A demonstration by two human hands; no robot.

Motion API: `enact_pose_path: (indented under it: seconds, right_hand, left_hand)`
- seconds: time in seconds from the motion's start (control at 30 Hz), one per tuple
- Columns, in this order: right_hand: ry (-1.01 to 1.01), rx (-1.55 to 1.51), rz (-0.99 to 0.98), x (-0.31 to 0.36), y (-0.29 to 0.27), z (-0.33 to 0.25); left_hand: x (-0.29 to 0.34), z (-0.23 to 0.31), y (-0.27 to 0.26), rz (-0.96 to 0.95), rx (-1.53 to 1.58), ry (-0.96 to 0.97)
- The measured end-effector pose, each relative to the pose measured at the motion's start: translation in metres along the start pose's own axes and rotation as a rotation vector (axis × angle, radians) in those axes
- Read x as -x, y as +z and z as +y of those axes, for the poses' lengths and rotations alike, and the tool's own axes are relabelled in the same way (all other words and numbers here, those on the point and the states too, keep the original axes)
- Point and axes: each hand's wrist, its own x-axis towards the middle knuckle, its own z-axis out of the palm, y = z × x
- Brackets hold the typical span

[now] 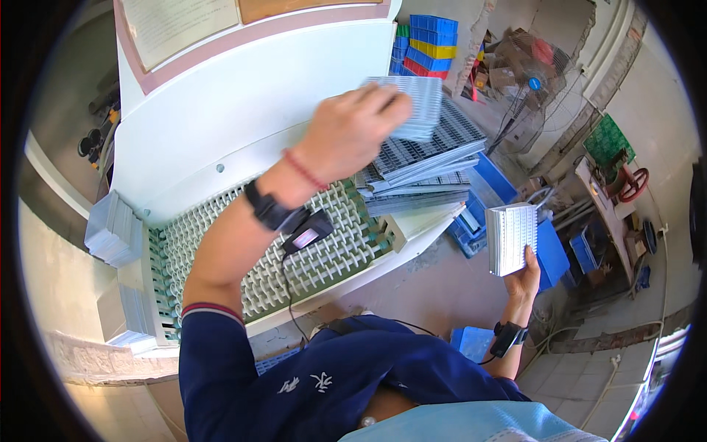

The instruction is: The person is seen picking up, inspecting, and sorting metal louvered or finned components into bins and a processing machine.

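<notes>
My left hand (357, 125) is closed at the left edge of a small stack of thin silvery panels (421, 110), slightly smeared by motion. This stack is over a taller pile of dark-patterned flat panels (434, 144) on the corner of the white machine; whether the two touch I cannot tell. Off to the right, my right hand (524, 274) grips another block of thin whitish panels (513, 239) from below, holding it up clear of the machine. Its fingers are partly hidden behind the block.
Beneath my left forearm runs a conveyor bed of white rollers (294, 272), with a small black device (308, 232) on a cable. Grey panel stacks (114, 228) stand at its left end. Blue bins (490, 184), stacked coloured crates (431, 44) and a fan (534, 81) are to the right.
</notes>
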Motion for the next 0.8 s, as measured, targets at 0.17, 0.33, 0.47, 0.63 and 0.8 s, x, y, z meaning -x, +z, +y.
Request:
enact_pose_path:
  seconds: [0.17,0.33,0.47,0.63,0.8]
  right_hand:
    - [0.022,-0.087,0.024,0.002,-0.003,0.004]
    - [-0.061,-0.115,0.107,0.005,0.011,-0.004]
    - [-0.092,-0.111,0.143,0.004,0.018,-0.004]
    - [-0.225,0.110,0.056,0.007,0.040,-0.005]
    - [-0.477,0.585,-0.246,0.021,0.117,-0.002]
  left_hand:
    - [-0.004,0.007,0.070,-0.383,0.013,0.007]
    - [-0.001,0.002,0.088,-0.528,0.065,-0.022]
    - [-0.002,0.002,0.079,-0.603,0.185,-0.095]
    - [0.001,0.026,0.044,-0.289,0.149,-0.010]
    - [0.079,0.095,-0.014,-0.806,2.126,-0.927]
